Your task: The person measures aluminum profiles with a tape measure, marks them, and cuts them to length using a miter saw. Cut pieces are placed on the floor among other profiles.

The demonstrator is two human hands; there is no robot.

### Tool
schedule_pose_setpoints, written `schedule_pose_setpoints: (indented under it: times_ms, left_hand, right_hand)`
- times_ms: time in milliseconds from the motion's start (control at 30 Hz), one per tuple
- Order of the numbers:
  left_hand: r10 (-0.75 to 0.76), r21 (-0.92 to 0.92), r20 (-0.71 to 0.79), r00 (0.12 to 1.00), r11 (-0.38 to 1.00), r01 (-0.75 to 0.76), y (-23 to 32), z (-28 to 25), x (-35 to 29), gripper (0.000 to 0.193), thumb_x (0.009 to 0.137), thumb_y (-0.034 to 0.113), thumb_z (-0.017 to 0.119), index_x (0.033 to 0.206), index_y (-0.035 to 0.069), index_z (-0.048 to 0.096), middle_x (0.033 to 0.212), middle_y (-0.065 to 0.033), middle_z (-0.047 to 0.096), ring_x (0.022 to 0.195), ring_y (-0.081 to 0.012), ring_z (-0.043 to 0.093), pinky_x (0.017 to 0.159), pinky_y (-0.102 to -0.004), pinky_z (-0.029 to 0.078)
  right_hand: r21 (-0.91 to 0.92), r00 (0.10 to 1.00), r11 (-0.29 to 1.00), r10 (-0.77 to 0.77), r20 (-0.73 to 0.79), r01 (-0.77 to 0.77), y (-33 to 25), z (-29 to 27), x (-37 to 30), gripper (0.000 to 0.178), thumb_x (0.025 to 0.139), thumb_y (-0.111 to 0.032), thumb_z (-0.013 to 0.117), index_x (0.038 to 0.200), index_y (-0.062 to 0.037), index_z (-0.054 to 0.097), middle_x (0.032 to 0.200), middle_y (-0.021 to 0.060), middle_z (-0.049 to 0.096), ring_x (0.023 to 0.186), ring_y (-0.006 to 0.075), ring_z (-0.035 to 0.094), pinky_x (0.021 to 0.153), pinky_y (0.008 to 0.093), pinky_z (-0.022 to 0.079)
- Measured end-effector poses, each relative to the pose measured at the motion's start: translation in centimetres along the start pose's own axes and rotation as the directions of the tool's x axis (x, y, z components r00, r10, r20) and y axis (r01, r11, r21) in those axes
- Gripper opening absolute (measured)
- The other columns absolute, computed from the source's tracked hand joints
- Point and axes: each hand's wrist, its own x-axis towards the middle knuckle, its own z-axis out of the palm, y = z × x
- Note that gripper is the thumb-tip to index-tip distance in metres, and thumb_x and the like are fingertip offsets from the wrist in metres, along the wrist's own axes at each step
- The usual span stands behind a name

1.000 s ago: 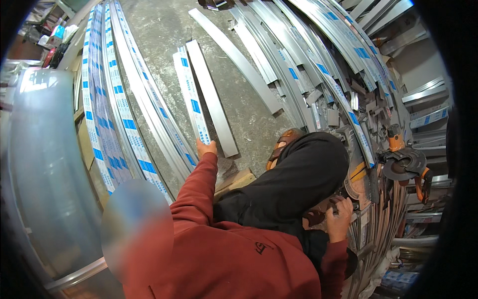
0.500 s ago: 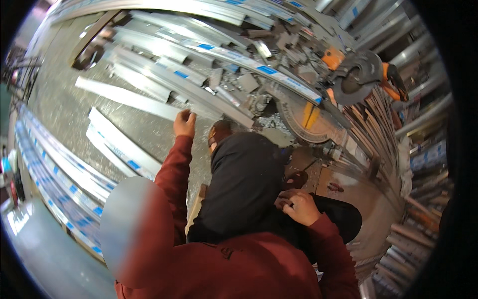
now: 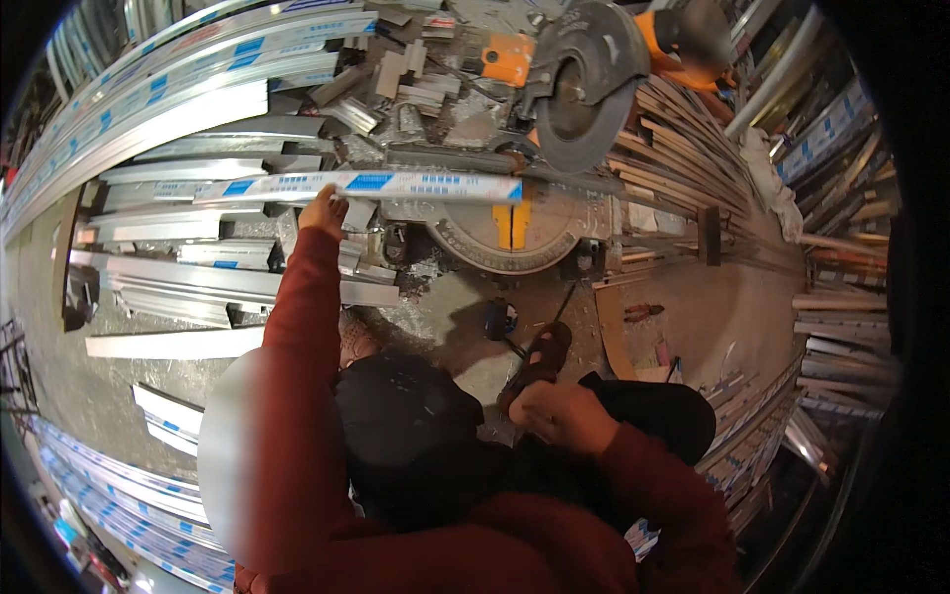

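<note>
My left hand (image 3: 323,214) reaches forward to a long aluminium profile (image 3: 435,186) wrapped in white and blue film. Its fingers are closed at the profile's near edge, one of them lying against the film. That profile lies across a mitre saw (image 3: 515,247), over the round base with its yellow insert (image 3: 513,220). Above the base, to the right, stands the raised saw blade (image 3: 574,114). Down by my lap, my right hand (image 3: 566,414) is curled closed close to my sandalled foot (image 3: 544,354). What it holds, if anything, is hidden.
Stacked aluminium profiles (image 3: 168,79) fill the left side. Metal offcuts (image 3: 416,84) are heaped behind the saw. Narrow strips (image 3: 683,148) lie to its right. Red-handled pliers (image 3: 643,312) rest on the floor at right. Bundled lengths (image 3: 841,346) line the right edge.
My view has swung toward the saw, which now sits nearer the middle. My left hand has moved from above the floor to the film-wrapped profile. My right hand stays low by my lap.
</note>
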Motion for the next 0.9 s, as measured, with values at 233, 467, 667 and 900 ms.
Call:
schedule_pose_setpoints:
  times_ms: [233, 467, 667, 900]
  left_hand:
    - [0.008, -0.036, 0.244, 0.970, 0.999, 0.000, -5.2, -1.6, -17.0, 0.020, 0.095, 0.008, 0.069, 0.112, 0.000, 0.061, 0.105, -0.0102, 0.068, 0.098, -0.0259, 0.068, 0.089, -0.0413, 0.059]
    - [-0.196, 0.274, 0.398, 0.896, 0.958, 0.088, -3.4, -3.8, -22.7, 0.042, 0.094, 0.033, 0.072, 0.120, 0.001, 0.062, 0.115, -0.0185, 0.069, 0.105, -0.0305, 0.068, 0.097, -0.0460, 0.054]
    - [-0.007, -0.275, 0.224, 0.975, 0.959, 0.071, 1.2, -4.2, -21.9, 0.034, 0.102, 0.034, 0.062, 0.120, 0.006, 0.062, 0.121, -0.0125, 0.068, 0.116, -0.0323, 0.064, 0.104, -0.0475, 0.050]
    - [-0.346, 0.693, 0.446, 0.825, 0.718, -0.074, 0.7, 2.3, -26.4, 0.054, 0.100, 0.039, 0.065, 0.135, -0.001, 0.056, 0.122, -0.0150, 0.068, 0.112, -0.0283, 0.066, 0.096, -0.0404, 0.053]
  right_hand:
    - [-0.373, 0.725, 0.927, -0.289, -0.625, 0.048, -0.6, -2.8, 4.8, 0.068, 0.080, -0.020, 0.079, 0.139, -0.0008, 0.053, 0.138, 0.0158, 0.057, 0.137, 0.0363, 0.046, 0.120, 0.0501, 0.029]
    - [-0.307, 0.873, 0.952, -0.157, -0.461, 0.009, 2.1, -0.5, 10.0, 0.078, 0.077, -0.029, 0.083, 0.142, -0.0037, 0.049, 0.126, 0.0171, 0.062, 0.119, 0.0359, 0.058, 0.104, 0.0474, 0.041]
    - [-0.325, 0.869, 0.944, -0.115, -0.481, -0.055, 10.6, -5.4, 3.0, 0.062, 0.076, -0.029, 0.085, 0.128, -0.0058, 0.058, 0.118, 0.0175, 0.065, 0.111, 0.0342, 0.062, 0.096, 0.0466, 0.047]
    - [-0.212, 0.886, 0.977, -0.102, -0.453, 0.004, 15.7, -10.6, 3.8, 0.054, 0.080, -0.033, 0.083, 0.122, -0.0069, 0.062, 0.117, 0.0152, 0.066, 0.108, 0.0364, 0.064, 0.090, 0.0483, 0.052]
